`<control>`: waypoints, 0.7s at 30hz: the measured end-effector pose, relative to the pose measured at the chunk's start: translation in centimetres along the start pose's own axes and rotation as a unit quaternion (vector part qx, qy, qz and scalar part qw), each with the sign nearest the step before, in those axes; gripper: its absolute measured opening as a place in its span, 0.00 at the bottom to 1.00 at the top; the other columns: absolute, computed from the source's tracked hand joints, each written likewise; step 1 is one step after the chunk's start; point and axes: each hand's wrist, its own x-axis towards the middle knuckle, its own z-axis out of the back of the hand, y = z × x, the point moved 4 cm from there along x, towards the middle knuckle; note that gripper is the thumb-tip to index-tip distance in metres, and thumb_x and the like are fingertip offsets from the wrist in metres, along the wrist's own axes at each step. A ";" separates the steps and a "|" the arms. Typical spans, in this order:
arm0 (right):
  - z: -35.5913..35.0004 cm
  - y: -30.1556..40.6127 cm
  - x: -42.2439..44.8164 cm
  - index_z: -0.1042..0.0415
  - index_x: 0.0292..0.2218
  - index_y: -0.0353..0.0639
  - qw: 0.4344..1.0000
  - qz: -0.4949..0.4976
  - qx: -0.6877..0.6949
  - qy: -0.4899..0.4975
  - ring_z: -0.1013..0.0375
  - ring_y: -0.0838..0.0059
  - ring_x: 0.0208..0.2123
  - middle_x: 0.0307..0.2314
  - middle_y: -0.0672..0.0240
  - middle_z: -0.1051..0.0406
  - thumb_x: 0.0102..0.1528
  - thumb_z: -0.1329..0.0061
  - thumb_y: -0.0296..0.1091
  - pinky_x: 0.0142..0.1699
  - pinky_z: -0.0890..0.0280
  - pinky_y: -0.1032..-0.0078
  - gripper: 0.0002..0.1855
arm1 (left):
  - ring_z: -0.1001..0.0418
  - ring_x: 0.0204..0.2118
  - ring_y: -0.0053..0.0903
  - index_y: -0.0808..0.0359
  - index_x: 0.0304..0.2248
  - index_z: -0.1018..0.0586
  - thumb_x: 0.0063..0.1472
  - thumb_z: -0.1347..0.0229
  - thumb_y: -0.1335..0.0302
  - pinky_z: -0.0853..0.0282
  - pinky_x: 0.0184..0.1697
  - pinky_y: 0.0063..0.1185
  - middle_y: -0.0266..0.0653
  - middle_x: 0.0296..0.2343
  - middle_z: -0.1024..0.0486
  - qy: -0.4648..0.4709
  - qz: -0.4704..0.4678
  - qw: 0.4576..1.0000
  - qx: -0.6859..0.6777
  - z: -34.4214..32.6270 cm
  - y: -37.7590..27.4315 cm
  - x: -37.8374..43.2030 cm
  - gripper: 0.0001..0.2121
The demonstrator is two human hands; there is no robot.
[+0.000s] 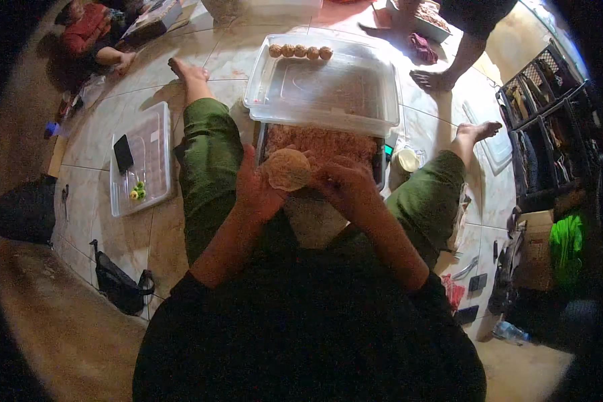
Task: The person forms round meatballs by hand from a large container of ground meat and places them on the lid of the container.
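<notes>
On my left hand point(259, 193) rests a flat, round, tan disc point(288, 170) that looks like dough. My right hand point(344, 186) is just to its right, fingers bent over the near part of a tray of reddish-brown shredded filling point(326, 143); whether its fingertips pinch anything is unclear. Beyond the tray, partly over it, stands a clear plastic bin point(389, 103) with a row of several brown balls point(300, 51) along its far side. A round pale container point(408, 160) stands right of the tray, near a small device with a green display point(388, 151).
At left, a plastic lid point(167, 151) holds a dark flat object point(123, 153) and small green and yellow things point(138, 191). A black bag point(120, 281) lies nearer. One person point(85, 37) sits far left; another's bare foot point(432, 78) is at upper right, near a black rack point(542, 120).
</notes>
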 end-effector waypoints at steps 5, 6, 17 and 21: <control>1.7 0.4 1.5 0.29 0.27 0.40 1.000 -0.008 -0.016 -0.004 0.30 0.67 0.24 0.23 0.62 0.31 0.45 0.47 0.32 0.29 0.36 0.72 0.07 | 0.37 0.48 0.37 0.71 0.50 0.43 0.60 0.61 0.52 0.41 0.51 0.31 0.52 0.47 0.38 0.074 -0.065 0.947 0.307 5.1 -1.9 1.6 0.30; 2.2 0.2 1.8 0.29 0.27 0.40 0.998 0.010 0.012 -0.057 0.31 0.67 0.23 0.23 0.62 0.31 0.45 0.47 0.32 0.28 0.36 0.72 0.07 | 0.36 0.48 0.36 0.70 0.51 0.43 0.60 0.60 0.54 0.40 0.51 0.30 0.51 0.47 0.38 0.115 -0.074 0.885 0.446 4.9 -1.4 1.8 0.28; 1.2 -6.6 0.0 0.31 0.35 0.36 0.972 -0.181 0.147 0.010 0.34 0.85 0.24 0.22 0.72 0.33 0.51 0.51 0.31 0.27 0.37 0.80 0.11 | 0.39 0.51 0.41 0.67 0.55 0.54 0.49 0.56 0.42 0.41 0.52 0.32 0.57 0.46 0.39 0.043 -0.002 0.988 0.151 -1.4 -0.9 -0.5 0.43; -1.7 -6.2 -0.3 0.28 0.35 0.36 0.872 -0.266 0.383 0.150 0.33 0.84 0.26 0.24 0.71 0.30 0.52 0.53 0.33 0.32 0.37 0.83 0.11 | 0.36 0.48 0.40 0.65 0.56 0.58 0.49 0.58 0.40 0.37 0.49 0.32 0.55 0.47 0.39 0.050 0.096 0.981 0.162 -0.8 0.7 -0.6 0.45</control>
